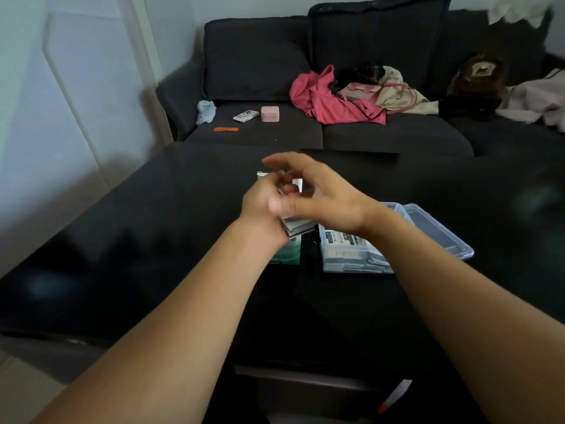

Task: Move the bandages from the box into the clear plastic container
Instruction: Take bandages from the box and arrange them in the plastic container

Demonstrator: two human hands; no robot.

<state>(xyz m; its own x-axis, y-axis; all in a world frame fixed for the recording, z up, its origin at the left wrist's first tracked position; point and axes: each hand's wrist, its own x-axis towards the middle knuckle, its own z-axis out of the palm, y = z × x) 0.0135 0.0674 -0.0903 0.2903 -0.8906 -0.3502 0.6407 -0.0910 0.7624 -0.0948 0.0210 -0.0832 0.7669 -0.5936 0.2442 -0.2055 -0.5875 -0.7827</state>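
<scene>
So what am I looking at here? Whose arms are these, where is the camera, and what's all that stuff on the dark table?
There is no machine here: these are a person's two bare arms, filmed by one wide-angle camera worn on their head, looking forward and down. The left hand grips a stack of bandages. The right hand reaches over it with loosely spread fingers; whether it pinches anything is hidden. On the black table sits a clear plastic container, lid open, already holding some bandages. The green bandage box lies partly under the left wrist. Behind is a dark sofa with a pile of clothes and a small pink case.
</scene>
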